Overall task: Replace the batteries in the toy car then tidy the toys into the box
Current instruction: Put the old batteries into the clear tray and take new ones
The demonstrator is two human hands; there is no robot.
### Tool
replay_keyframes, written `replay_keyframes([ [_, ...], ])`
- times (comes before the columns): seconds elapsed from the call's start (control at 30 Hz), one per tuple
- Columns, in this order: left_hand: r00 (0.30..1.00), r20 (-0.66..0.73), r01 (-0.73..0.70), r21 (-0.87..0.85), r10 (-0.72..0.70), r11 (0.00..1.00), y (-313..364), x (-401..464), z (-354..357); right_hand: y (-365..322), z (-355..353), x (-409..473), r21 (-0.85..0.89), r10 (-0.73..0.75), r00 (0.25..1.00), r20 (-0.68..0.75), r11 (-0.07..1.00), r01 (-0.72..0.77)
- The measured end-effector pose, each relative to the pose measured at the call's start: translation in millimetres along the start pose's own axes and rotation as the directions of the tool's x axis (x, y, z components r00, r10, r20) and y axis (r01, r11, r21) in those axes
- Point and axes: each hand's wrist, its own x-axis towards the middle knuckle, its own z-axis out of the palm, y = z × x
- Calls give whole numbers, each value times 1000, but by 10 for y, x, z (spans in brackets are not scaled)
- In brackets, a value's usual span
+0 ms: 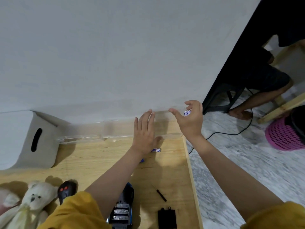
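My right hand (189, 119) is raised at the table's far right corner and pinches white-and-blue batteries (187, 112) between its fingers. Flat, with straight fingers, my left hand (144, 133) rests against a clear plastic box (105, 134) along the wall. Two loose white-and-blue batteries (156, 149) lie on the wooden table (175, 171) just beside my left wrist, one partly hidden under it. The blue toy car (122, 210) lies upside down at the near edge, its battery bay open and empty. Its black cover (167, 218) and a small screwdriver (160, 194) lie to the right.
A grey storage box (31, 139) with a handle slot stands at the far left. A cream teddy bear (31, 204) and a black remote with red buttons (65, 191) lie near left. A pink basket (283, 138), a black cable and another person's legs are on the floor to the right.
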Motion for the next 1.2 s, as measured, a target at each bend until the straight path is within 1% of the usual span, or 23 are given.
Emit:
replay_keyframes([
  [0.1,997,44,55,41,-56,998,-5,47,-50,32,75,-46,70,-23,1000,-17,997,24],
  [0.17,993,85,76,71,-82,995,-6,89,-93,100,133,-128,61,-83,996,16,995,82],
  [0.27,985,129,104,64,-112,992,-15,127,-113,190,205,-217,42,-112,986,126,993,108],
  [0.33,983,136,118,50,-123,992,-27,137,-108,224,250,-195,45,-110,967,231,994,102],
  [0.4,986,125,107,52,-113,993,-40,140,-107,253,302,-120,33,-110,922,372,994,106],
  [0.47,988,112,96,54,-102,994,-54,139,-95,274,351,-35,-30,-75,847,527,994,106],
  [0.53,991,96,92,48,-96,995,-67,139,-75,310,396,12,-106,-18,763,646,988,113],
  [0.63,993,83,75,51,-80,996,-93,142,-47,366,456,41,-184,38,668,743,972,149],
  [0.7,994,79,66,49,-70,997,-111,146,-34,364,484,56,-209,67,633,771,966,153],
  [0.77,996,72,56,47,-59,997,-117,142,-17,360,500,69,-229,90,615,784,962,151],
  [0.83,997,63,46,48,-49,998,-117,132,-6,363,509,66,-249,109,615,781,957,146],
  [0.9,997,58,40,56,-44,998,-123,123,5,366,504,51,-244,101,632,768,959,143],
  [0.97,997,55,43,63,-47,997,-124,118,15,338,466,24,-196,50,663,747,970,148],
  [1.03,998,44,42,60,-45,997,-122,119,21,293,402,-24,-114,-43,719,694,979,168],
  [1.1,999,23,35,46,-36,998,-111,117,19,239,293,-100,-29,-137,795,590,981,191],
  [1.2,999,-13,38,20,-38,999,-75,114,5,170,88,-178,17,-270,897,350,959,282],
])
